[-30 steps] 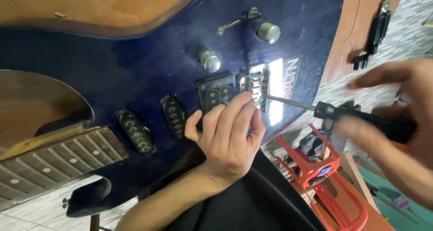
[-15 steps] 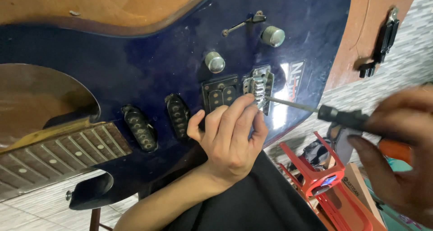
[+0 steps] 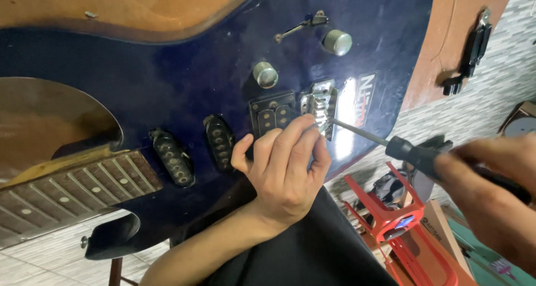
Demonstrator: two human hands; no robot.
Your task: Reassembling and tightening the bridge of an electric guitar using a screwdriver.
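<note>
Your left hand (image 3: 287, 174) rests on the dark blue electric guitar (image 3: 184, 74), its fingers curled and the fingertips (image 3: 312, 124) pressing at the near edge of the chrome bridge (image 3: 319, 104); the grip there is a light pinch against the metal saddles, though you cannot tell whether anything small is caught between the fingers. Your right hand (image 3: 491, 191) is closed around the black handle of the screwdriver (image 3: 402, 149), whose thin shaft runs up and left from that grip so the tip meets the bridge just beside your left fingertips. Compared with a second ago, the guitar sits a little farther to the right in view and the screwdriver has stayed lined up on the bridge while your right hand has slid lower and blurred, so the tool looks to be turning or settling into a screw rather than being drawn off. Just beyond your left fingers lies the black pickup (image 3: 272, 113), with two silver knobs (image 3: 265, 75) farther up the body. Below the screwdriver grip stands a red plastic stool (image 3: 402, 219).
</note>
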